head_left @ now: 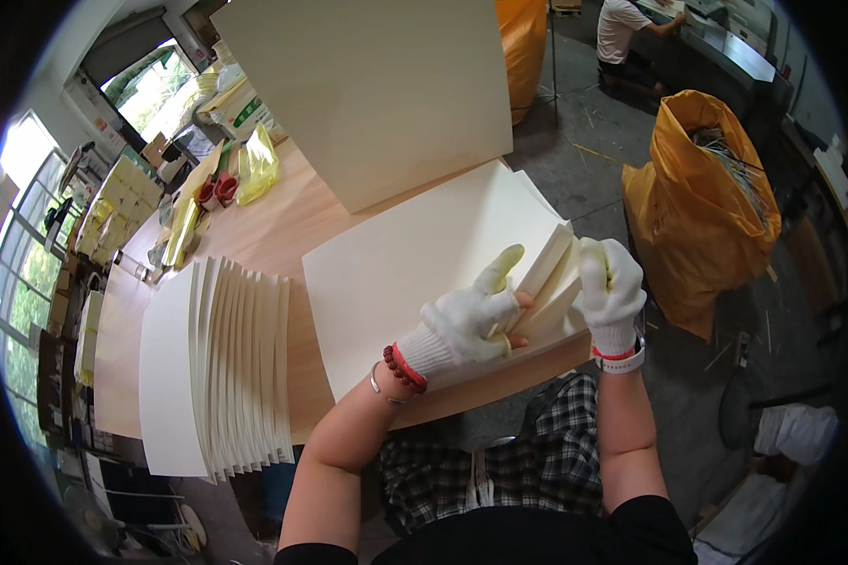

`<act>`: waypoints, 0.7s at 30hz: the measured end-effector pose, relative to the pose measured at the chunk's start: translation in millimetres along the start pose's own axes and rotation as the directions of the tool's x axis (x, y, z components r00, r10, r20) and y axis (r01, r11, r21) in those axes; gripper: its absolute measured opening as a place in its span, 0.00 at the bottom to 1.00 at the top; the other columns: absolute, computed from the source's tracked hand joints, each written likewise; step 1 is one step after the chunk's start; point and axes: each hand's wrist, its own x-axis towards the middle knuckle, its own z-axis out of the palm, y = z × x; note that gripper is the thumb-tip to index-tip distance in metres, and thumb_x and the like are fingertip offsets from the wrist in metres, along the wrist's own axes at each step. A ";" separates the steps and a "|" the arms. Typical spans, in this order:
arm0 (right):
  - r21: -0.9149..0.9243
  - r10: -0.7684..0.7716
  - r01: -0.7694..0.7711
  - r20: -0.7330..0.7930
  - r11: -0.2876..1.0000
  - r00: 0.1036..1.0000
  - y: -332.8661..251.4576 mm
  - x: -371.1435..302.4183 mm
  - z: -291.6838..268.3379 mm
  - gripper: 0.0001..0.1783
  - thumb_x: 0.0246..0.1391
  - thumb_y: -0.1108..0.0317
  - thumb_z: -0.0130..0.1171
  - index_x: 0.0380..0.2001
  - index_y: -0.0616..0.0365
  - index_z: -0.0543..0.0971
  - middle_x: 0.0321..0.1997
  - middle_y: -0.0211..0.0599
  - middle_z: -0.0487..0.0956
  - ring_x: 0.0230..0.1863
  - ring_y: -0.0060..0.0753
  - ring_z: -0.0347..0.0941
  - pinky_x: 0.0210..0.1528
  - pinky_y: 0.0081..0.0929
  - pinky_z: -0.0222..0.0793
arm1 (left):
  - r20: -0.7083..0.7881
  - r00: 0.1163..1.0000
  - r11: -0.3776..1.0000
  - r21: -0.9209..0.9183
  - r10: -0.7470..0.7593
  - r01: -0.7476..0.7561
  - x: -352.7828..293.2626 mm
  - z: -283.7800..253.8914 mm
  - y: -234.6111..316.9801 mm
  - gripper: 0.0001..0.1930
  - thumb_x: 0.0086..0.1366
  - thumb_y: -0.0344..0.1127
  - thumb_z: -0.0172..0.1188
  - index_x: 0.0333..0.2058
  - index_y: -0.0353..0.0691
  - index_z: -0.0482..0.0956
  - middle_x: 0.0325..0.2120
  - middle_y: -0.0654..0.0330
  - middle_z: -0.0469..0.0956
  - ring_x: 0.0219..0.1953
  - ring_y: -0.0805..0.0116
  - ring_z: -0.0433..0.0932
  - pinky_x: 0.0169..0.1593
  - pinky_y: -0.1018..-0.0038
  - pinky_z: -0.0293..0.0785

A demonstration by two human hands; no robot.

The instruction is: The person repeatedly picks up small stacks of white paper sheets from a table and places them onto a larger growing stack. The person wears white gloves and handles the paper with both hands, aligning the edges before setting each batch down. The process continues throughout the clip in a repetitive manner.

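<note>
Both my hands wear white knit gloves over a stack of large cream-white paper sheets (pixel 396 273) on the wooden table. My left hand (pixel 466 318) lies on the sheets near their right edge, thumb raised and fingers apart, with bare fingertips against a folded-up paper flap (pixel 548 259). At the right edge of the stack, my right hand (pixel 612 282) is closed in a fist around the edge of the bent-up paper. Its fingertips are partly hidden. To the left lies a fanned row of folded white sheets (pixel 226 367), overlapping one another.
A large cream board (pixel 386 94) stands upright at the table's far edge. Yellow plastic wrap (pixel 257 168) and red tape rolls (pixel 219 191) lie on the wooden table (pixel 122 367). An orange sack of scraps (pixel 697 217) stands on the right. Another person (pixel 622 38) works at a machine behind.
</note>
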 end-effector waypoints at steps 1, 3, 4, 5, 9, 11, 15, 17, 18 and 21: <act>0.016 0.009 -0.009 -0.003 1.000 1.000 -0.9 0.3 -0.7 0.08 0.55 0.72 0.54 0.27 0.66 0.76 0.20 0.42 0.72 0.21 0.40 0.70 0.24 0.33 0.64 | 0.009 1.000 1.000 -0.019 -0.006 0.006 0.4 -1.1 0.2 0.22 0.46 0.38 0.75 0.40 0.49 0.76 0.62 0.41 0.60 0.44 0.46 0.79 0.45 0.68 0.77; 0.059 0.045 -0.046 0.018 0.997 0.999 -0.7 0.1 -2.8 0.08 0.56 0.72 0.54 0.26 0.66 0.76 0.21 0.42 0.72 0.21 0.40 0.70 0.24 0.33 0.64 | 0.022 1.000 0.999 -0.028 -0.016 0.016 0.0 -0.8 -1.7 0.23 0.47 0.39 0.75 0.42 0.50 0.77 0.62 0.41 0.60 0.44 0.47 0.79 0.45 0.68 0.77; 0.087 0.069 -0.073 0.043 0.993 0.997 -0.3 0.2 -4.1 0.08 0.56 0.72 0.54 0.26 0.66 0.76 0.21 0.42 0.72 0.21 0.40 0.70 0.24 0.32 0.64 | 0.027 0.999 0.999 -0.031 -0.022 0.023 -0.5 -1.1 -2.0 0.23 0.47 0.39 0.75 0.42 0.50 0.77 0.62 0.41 0.59 0.44 0.47 0.79 0.45 0.68 0.77; 0.108 0.076 -0.083 0.068 0.991 0.995 -0.4 0.5 -5.1 0.08 0.56 0.73 0.53 0.27 0.66 0.76 0.21 0.42 0.72 0.22 0.40 0.69 0.25 0.33 0.64 | 0.027 1.000 0.999 -0.034 -0.016 0.017 -0.5 -2.1 -1.4 0.23 0.47 0.37 0.73 0.44 0.51 0.77 0.63 0.41 0.60 0.44 0.48 0.79 0.45 0.68 0.77; 0.169 0.017 -0.044 0.160 0.985 0.987 -0.1 4.0 -10.3 0.07 0.57 0.73 0.53 0.27 0.65 0.75 0.22 0.41 0.72 0.23 0.40 0.69 0.26 0.34 0.65 | 0.054 0.998 0.998 -0.049 0.036 -0.033 0.3 -4.5 -2.5 0.25 0.49 0.30 0.66 0.49 0.53 0.77 0.63 0.43 0.60 0.43 0.50 0.80 0.45 0.69 0.77; 0.165 -0.076 0.052 0.146 0.985 0.986 3.1 4.8 -10.2 0.06 0.57 0.73 0.53 0.27 0.65 0.75 0.22 0.40 0.72 0.23 0.40 0.69 0.26 0.34 0.65 | 0.065 0.996 0.998 -0.021 0.059 -0.058 -0.1 -5.1 -1.2 0.26 0.49 0.27 0.62 0.49 0.53 0.77 0.63 0.44 0.61 0.43 0.51 0.80 0.44 0.70 0.77; 0.163 -0.089 0.074 0.086 0.984 0.992 5.0 2.7 -7.5 0.06 0.55 0.73 0.55 0.27 0.64 0.76 0.22 0.41 0.72 0.23 0.40 0.69 0.26 0.33 0.66 | 0.095 0.995 0.976 0.213 0.028 -0.047 4.9 -0.9 1.7 0.23 0.50 0.28 0.61 0.48 0.52 0.77 0.62 0.47 0.63 0.43 0.51 0.80 0.43 0.69 0.78; 0.147 -0.033 0.022 0.072 0.989 0.997 0.7 3.2 -7.3 0.05 0.54 0.74 0.55 0.28 0.64 0.76 0.23 0.41 0.73 0.23 0.41 0.69 0.26 0.33 0.66 | 0.101 0.995 0.958 0.284 0.008 -0.036 7.3 0.8 -0.5 0.20 0.52 0.31 0.62 0.47 0.51 0.77 0.62 0.48 0.63 0.43 0.51 0.79 0.43 0.69 0.78; 0.111 -0.026 0.019 0.056 0.994 0.998 -2.1 2.1 -6.7 0.04 0.54 0.74 0.55 0.29 0.64 0.76 0.23 0.41 0.73 0.23 0.41 0.69 0.26 0.33 0.66 | 0.096 0.995 0.963 0.269 0.007 -0.033 5.7 -0.2 -2.2 0.19 0.53 0.33 0.63 0.46 0.50 0.77 0.62 0.48 0.63 0.43 0.51 0.79 0.43 0.68 0.77; 0.086 -0.005 0.001 0.052 0.996 0.999 2.8 -2.2 -6.5 0.03 0.53 0.75 0.54 0.30 0.64 0.76 0.25 0.40 0.74 0.23 0.39 0.70 0.25 0.32 0.65 | 0.097 0.994 0.980 0.197 -0.049 0.029 7.6 -5.8 5.2 0.18 0.53 0.39 0.67 0.45 0.49 0.78 0.63 0.47 0.60 0.44 0.50 0.78 0.45 0.68 0.77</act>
